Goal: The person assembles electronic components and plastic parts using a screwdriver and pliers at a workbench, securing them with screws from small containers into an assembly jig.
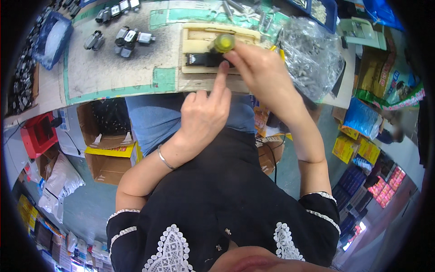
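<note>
A long black part (201, 60) with a shiny metal end lies in a cream fixture (222, 28) on the workbench. My right hand (267, 68) closes its thumb and fingers round the yellow-green see-through handle of what looks like a screwdriver (224, 42), seen end-on above the fixture. Its tip is hidden under the handle. My left hand (206, 109) stretches its index finger up to the black part, the fingertip resting at its right end beside the screwdriver. The other left fingers are loosely curled and hold nothing.
Dark and silver clipper-like units (129, 41) stand on the bench to the left. A blue bin (53, 41) sits at the far left. Right of the fixture lies a clear plastic bag (312, 54) of small parts. Metal pieces (235, 9) lie behind the fixture.
</note>
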Motion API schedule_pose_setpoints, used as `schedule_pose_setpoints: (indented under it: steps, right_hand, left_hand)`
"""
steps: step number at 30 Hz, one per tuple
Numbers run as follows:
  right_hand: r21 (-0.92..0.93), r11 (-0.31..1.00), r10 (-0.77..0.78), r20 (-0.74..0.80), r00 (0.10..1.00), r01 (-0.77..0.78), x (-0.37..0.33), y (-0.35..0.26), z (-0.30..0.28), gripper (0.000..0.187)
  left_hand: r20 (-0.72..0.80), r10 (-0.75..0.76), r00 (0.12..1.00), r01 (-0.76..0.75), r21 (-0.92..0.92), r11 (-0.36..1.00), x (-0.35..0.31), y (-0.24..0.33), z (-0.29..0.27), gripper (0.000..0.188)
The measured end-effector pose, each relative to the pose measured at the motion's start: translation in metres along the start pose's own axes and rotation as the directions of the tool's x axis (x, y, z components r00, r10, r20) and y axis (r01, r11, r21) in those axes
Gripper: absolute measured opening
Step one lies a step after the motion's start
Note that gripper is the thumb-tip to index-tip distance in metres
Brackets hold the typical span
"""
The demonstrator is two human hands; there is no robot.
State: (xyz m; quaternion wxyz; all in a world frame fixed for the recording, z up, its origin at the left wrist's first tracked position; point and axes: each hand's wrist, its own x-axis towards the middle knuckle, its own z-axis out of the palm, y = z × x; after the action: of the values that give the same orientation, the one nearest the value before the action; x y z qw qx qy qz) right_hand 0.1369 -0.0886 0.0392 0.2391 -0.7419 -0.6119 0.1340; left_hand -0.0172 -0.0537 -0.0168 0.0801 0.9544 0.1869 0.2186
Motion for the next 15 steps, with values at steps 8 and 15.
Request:
schedule_pose_setpoints:
  steps: [8,15]
  right_hand:
    - [-0.028,0.998,-0.053,0.058,0.997,0.054,0.002,-0.008,0.002,0.019]
    - [-0.117,0.978,-0.155,0.161,0.975,0.175,0.005,-0.024,0.013,0.029]
  left_hand:
    - [0.059,-0.018,0.998,0.011,0.122,0.993,-0.009,0.003,0.009,0.009]
    - [0.161,-0.042,0.986,0.016,0.159,0.987,-0.021,0.009,0.014,0.019]
